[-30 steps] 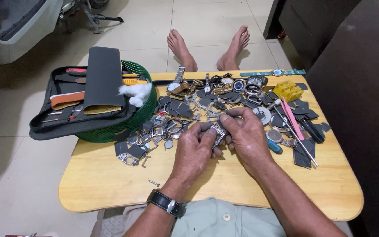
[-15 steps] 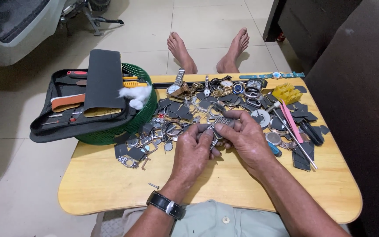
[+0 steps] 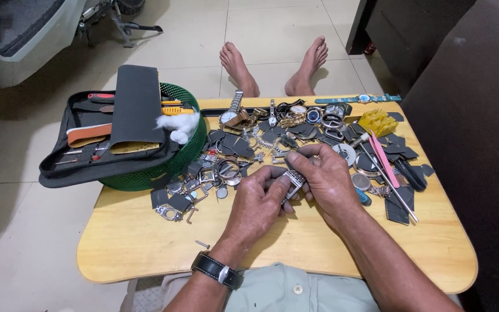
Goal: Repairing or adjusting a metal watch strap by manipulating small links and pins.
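Both my left hand and right hand pinch a metal watch bracelet, fingers closed tight, low over the wooden table so loose parts stay close.

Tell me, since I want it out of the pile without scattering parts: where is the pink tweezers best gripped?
Probably the pink tweezers are best pinched across the upper half, coming from above on the right side. They lie flat and slanted on top of the dark parts, that end bare, while the lower end runs beside a thin metal tool.
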